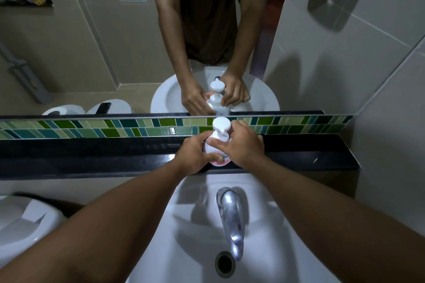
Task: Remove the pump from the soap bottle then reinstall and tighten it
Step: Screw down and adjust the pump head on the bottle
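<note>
My left hand [193, 156] wraps the light, probably slick soap bottle [217, 150] while my right hand [241, 145] pinches the collar under the pump [221, 125].

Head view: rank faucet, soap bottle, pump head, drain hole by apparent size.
1. faucet, largest, though it sits nearest the camera, which inflates it.
2. soap bottle, partly covered by both hands, so its full extent is unsure.
3. pump head and drain hole look about alike; not ranked.
</note>
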The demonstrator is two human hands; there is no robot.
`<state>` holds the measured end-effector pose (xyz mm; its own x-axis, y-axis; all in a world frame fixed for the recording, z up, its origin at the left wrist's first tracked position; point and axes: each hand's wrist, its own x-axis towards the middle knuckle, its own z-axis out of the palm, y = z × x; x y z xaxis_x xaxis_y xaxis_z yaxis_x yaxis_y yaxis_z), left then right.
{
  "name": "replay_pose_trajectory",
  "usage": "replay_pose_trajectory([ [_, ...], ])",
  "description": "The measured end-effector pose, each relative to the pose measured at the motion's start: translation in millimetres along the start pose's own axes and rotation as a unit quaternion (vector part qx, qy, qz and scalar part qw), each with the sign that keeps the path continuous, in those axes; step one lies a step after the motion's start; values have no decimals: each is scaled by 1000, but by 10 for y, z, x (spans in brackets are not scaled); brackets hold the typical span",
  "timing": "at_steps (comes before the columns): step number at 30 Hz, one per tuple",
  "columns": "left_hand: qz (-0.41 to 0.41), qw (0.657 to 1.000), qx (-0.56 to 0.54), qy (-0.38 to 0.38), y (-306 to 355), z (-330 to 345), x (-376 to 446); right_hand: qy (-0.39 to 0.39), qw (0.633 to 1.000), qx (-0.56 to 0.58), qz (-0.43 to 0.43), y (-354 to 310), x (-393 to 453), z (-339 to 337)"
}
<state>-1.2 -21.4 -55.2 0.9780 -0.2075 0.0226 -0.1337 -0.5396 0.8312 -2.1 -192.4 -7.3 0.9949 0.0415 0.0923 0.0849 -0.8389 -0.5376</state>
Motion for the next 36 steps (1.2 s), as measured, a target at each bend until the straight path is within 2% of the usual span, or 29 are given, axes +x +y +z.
replay_pose_trajectory([
  [3, -5, 1000, -13, -13, -1, -11, 22, -76, 995, 28, -53, 133, 96, -166],
  [7, -8, 1000, -18, -11, -2, -1, 28, -113, 982, 94, -118, 274, 157, -122],
  [10, -6, 1000, -15, -10, -3, 9, 20, -83, 983, 95, -130, 310, 132, -8],
  [18, -1, 1000, 14, 7, -2, 29, 25, -2, 990, -2, -138, 269, 22, 68],
  [22, -5, 1000, 13, -2, 13, 10, 31, -19, 990, -43, -131, 247, 40, -8],
  [24, -5, 1000, 10, -8, 19, -7, 32, -50, 989, 22, -141, 240, 69, -113],
  [27, -2, 1000, -1, -12, 7, -5, 34, -76, 967, 122, -212, 237, 94, -296],
  [30, -2, 1000, -5, -12, 18, -1, 30, -70, 944, 100, -305, 262, 165, -380],
  [33, -1, 1000, -10, -13, 17, -3, 34, -46, 937, 71, -339, 293, 238, -353],
  [36, 1, 1000, -3, -12, -3, 3, 38, 12, 933, 49, -357, 296, 236, -230],
])
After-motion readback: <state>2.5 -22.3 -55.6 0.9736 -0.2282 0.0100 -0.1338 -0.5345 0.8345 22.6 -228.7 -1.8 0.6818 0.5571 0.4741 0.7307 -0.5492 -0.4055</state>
